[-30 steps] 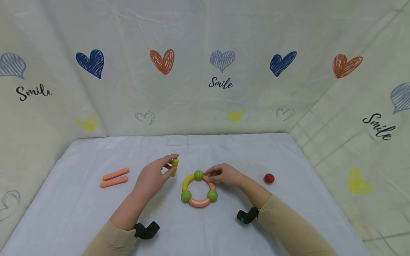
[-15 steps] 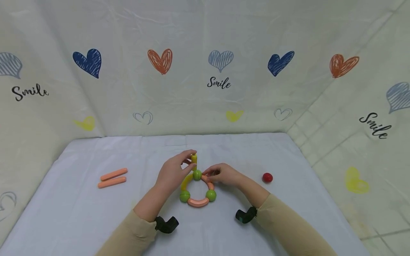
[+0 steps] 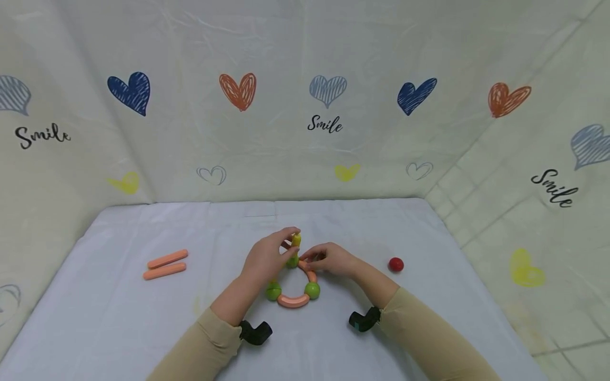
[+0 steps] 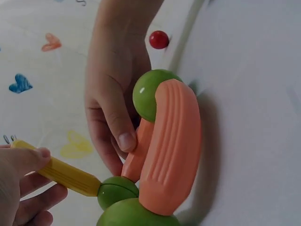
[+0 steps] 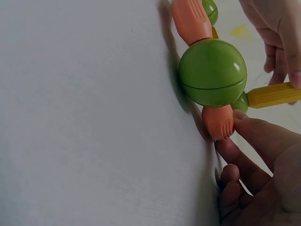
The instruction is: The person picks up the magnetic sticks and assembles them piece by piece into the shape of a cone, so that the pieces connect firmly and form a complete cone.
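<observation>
My left hand (image 3: 268, 256) pinches a straight yellow stick (image 4: 70, 175) near its upper end. The stick stands upright, its lower end against the far green ball (image 4: 117, 190) of a ring lying on the table. With thumb and fingers, my right hand (image 3: 333, 259) holds the ring's right curved orange piece (image 5: 217, 121) beside that ball. The ring's other parts are a right green ball (image 3: 312, 290), a left green ball (image 3: 273, 291) and a front curved orange piece (image 3: 293, 301). Its curved yellow piece is mostly hidden behind my left hand in the head view.
Two straight orange sticks (image 3: 165, 264) lie side by side on the left of the white-covered table (image 3: 95, 317). A red ball (image 3: 396, 264) rests to the right, beyond my right forearm. A printed curtain (image 3: 276, 143) rises behind the table's far edge.
My left hand has carried the yellow stick rightward from beside the ring to its far green ball, where the stick's lower end now meets the ball. My right hand keeps its hold.
</observation>
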The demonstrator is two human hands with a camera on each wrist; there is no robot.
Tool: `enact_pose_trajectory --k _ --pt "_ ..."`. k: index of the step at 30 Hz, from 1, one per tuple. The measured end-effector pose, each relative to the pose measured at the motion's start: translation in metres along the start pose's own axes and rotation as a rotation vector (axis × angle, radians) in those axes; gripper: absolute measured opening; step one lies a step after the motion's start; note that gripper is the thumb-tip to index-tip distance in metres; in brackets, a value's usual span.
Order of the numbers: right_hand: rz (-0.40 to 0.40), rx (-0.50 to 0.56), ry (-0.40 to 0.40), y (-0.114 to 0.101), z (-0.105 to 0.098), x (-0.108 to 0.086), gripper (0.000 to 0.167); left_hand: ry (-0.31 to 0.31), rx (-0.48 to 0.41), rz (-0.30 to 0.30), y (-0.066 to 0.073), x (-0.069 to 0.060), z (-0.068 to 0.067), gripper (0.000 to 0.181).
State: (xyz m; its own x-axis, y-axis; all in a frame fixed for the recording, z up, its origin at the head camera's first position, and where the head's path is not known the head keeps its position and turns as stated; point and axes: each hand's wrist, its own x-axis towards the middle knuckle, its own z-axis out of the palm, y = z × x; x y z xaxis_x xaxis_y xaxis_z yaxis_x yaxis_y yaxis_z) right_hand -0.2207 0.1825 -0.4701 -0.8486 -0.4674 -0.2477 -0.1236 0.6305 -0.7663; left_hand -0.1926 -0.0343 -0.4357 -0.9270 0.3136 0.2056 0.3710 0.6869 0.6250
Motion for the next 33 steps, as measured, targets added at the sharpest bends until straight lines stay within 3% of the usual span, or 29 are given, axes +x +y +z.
enact_pose_trajectory --k 7,12,17,26,33 --pt "-0.004 -0.006 -0.003 -0.001 0.000 0.000 0.023 0.031 -0.043 -0.028 0.000 -0.001 -0.005 0.058" --pt "-0.009 -0.001 -0.012 -0.001 0.001 0.000 0.023 0.061 -0.059 -0.030 -0.003 -0.004 -0.013 0.055" --pt "-0.009 -0.007 -0.007 -0.001 0.000 -0.001 0.024 0.080 -0.019 -0.007 -0.013 -0.008 -0.022 0.050" --pt "0.013 -0.003 -0.004 -0.001 0.000 -0.002 0.025 0.062 0.050 -0.067 -0.040 -0.026 -0.053 0.046" --pt "0.011 -0.009 -0.004 -0.002 0.000 -0.002 0.026 0.042 0.093 -0.138 -0.076 -0.053 -0.087 0.044"
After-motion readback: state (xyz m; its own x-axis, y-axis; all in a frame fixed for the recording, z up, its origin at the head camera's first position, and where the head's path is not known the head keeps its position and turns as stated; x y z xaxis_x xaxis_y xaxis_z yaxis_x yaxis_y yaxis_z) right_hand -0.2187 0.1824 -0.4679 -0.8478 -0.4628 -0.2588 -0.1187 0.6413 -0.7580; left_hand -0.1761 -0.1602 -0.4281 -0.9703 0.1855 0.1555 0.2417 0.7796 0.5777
